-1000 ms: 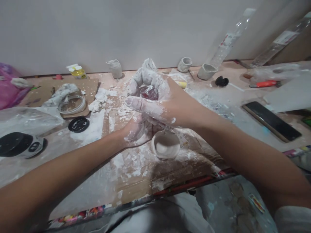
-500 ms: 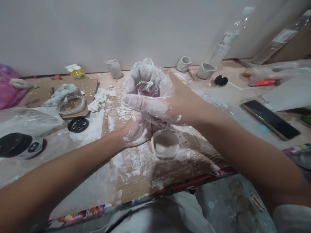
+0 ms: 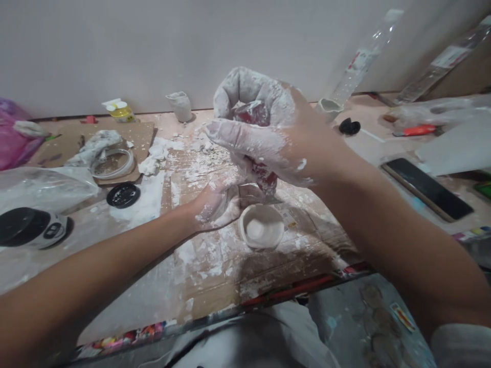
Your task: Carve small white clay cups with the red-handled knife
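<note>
We see the dark red, powder-caked tool (image 3: 265,176) held upright at the middle of the scene, its thin lower tip just by the far rim of a small round bowl of pale clay (image 3: 263,229); whether the two touch, we cannot tell. The right hand (image 3: 268,140), coated in white powder, grasps the tool, its fingers wrapped round the upper part and its thumb lying across the near side. The left hand (image 3: 218,204) lies low, just left of the bowl, with its fingers running behind the far rim; we cannot tell whether they grip it.

Beneath them we find a brown cardboard sheet (image 3: 207,301) streaked with white powder. To the left lie a round black lid (image 3: 123,195) and, further left, a black-topped grey device (image 3: 32,227). On the far side we see a small grey clay cup (image 3: 181,108) by the wall, and another grey clay cup (image 3: 330,107) partly hidden behind the right wrist. To the right are a black phone (image 3: 427,189) and, farther off, an orange-handled cutter (image 3: 418,131).
</note>
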Demonstrator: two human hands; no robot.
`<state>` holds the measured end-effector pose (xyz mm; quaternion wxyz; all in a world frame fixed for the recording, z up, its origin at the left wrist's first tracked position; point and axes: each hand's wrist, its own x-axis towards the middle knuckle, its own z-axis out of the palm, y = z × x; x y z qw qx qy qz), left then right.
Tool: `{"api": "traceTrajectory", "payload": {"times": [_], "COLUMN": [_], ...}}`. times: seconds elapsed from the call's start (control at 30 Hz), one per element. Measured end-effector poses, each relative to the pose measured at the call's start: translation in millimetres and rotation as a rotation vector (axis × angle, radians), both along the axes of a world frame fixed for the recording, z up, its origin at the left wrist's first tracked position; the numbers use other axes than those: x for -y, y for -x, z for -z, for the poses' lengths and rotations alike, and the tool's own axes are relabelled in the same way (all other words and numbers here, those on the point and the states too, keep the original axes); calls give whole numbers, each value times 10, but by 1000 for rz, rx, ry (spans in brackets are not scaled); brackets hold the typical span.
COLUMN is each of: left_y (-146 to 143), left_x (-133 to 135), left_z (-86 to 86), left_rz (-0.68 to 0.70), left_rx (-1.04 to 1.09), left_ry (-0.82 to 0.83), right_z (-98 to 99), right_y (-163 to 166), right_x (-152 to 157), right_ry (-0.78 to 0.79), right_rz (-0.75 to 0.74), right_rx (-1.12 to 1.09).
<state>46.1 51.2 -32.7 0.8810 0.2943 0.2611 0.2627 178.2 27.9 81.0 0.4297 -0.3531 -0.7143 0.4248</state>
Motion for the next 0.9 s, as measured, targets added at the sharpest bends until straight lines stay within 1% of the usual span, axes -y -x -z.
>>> {"api": "traceTrajectory", "payload": {"times": [0.13,0.27,0.37,0.47,0.57,0.63,0.73,0.83,0.9], "left_y": [-12,7,26,33,35,33,16,-4,-5], "left_x": [9,8,-8,-33,-52,-51,-25,9,18], "left_z": [-14,13,64,117,140,126,65,4,-4], "left_rz": [-57,-15,11,58,104,86,24,-12,-13], "left_rx": [0,35,44,102,138,125,113,110,80], "left_ry": [-12,-86,-128,-154,-146,-116,-87,-92,-103], "right_z": [92,145,112,47,9,22,87,143,145], "right_y": [41,60,36,8,3,15,45,61,55], "right_x": [-42,-76,-53,-14,5,0,-26,-46,-46], "right_ry": [29,25,28,14,33,47,28,19,31], "right_rz": [-74,-56,-30,-22,-36,-52,-69,-75,-75], "right_rx": [-20,10,7,-35,-66,-53,-12,-1,-15]}}
